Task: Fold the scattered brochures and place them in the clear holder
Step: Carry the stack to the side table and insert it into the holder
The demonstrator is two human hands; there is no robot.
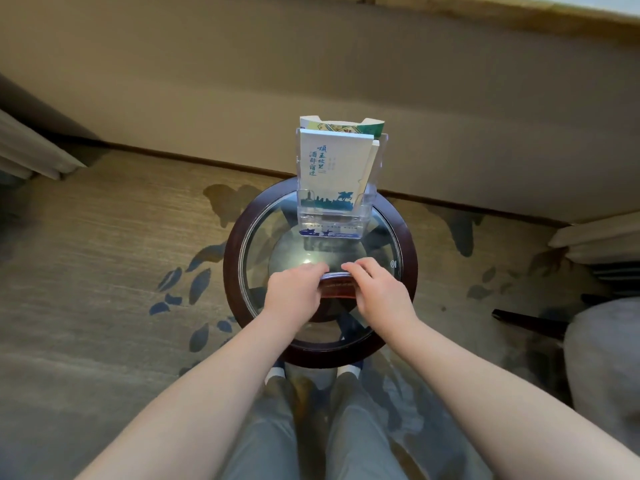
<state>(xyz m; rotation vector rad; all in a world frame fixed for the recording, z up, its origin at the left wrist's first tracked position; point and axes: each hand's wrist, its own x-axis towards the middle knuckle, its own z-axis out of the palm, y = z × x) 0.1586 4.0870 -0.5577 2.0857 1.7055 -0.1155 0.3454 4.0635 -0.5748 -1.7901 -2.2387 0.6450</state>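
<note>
Red-brown brochure (337, 288) between left hand (294, 293) and right hand (379, 295), each grip clamped on its side edge

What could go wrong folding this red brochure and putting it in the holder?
The red brochure sits on slick glass between left hand and right hand, so it may slide and crease crooked. The clear holder stands near the far table rim, already holding brochures; pushing another in might tip it.
</note>
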